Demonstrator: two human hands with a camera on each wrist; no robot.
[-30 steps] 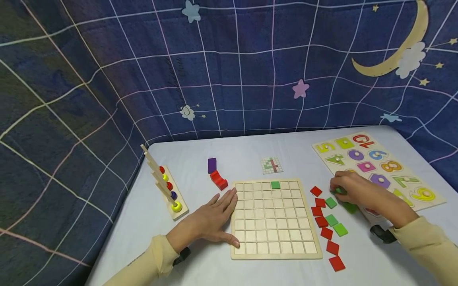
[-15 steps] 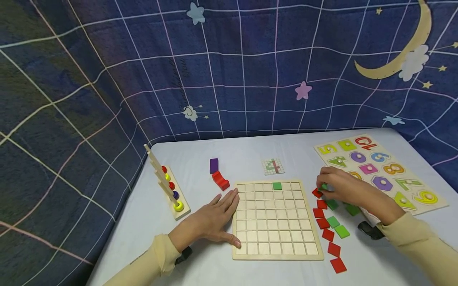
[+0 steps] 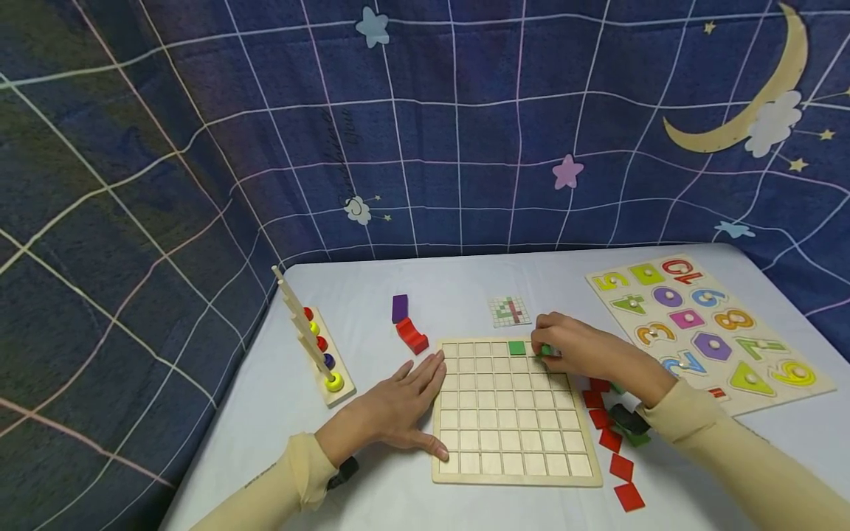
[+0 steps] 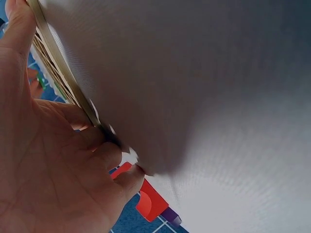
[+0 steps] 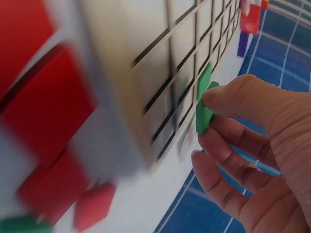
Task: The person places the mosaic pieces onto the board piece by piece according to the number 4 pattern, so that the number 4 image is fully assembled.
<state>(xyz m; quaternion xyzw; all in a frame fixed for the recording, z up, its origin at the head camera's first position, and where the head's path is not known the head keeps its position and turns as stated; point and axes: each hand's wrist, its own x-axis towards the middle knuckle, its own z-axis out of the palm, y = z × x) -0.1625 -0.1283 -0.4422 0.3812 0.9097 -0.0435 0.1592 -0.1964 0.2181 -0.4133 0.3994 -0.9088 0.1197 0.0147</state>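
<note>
Nearest to us, at the right, we are seeing red tiles (image 3: 629,496) straggling beside the grid board (image 3: 518,480), with green tiles (image 3: 637,440) lying among them, partly covered from view. Along the board's left edge, the left hand (image 3: 395,413) is resting with fingers spread and relaxed, grasping nothing, its thumb reaching onto the near part of the border; we are reading this as steadying. Farther left, the peg stand (image 3: 340,396) is standing well apart from the board. Over the board's far row, the right hand (image 3: 584,346) is pinching a green tile (image 5: 205,109) between thumb and fingers, tilted, just right of the seated green tile (image 3: 516,347); whether the two are touching, we are not managing to tell. We are judging the step in hand as placing this tile in that far row. The next move is probably calling for lining it up with a square, tipping it flat and letting go without nudging its neighbour. Beyond the board, the pattern card (image 3: 510,312) is showing green and red squares, which we are taking as the likely guide, while the number puzzle (image 3: 823,383) is lying at the far right.
</note>
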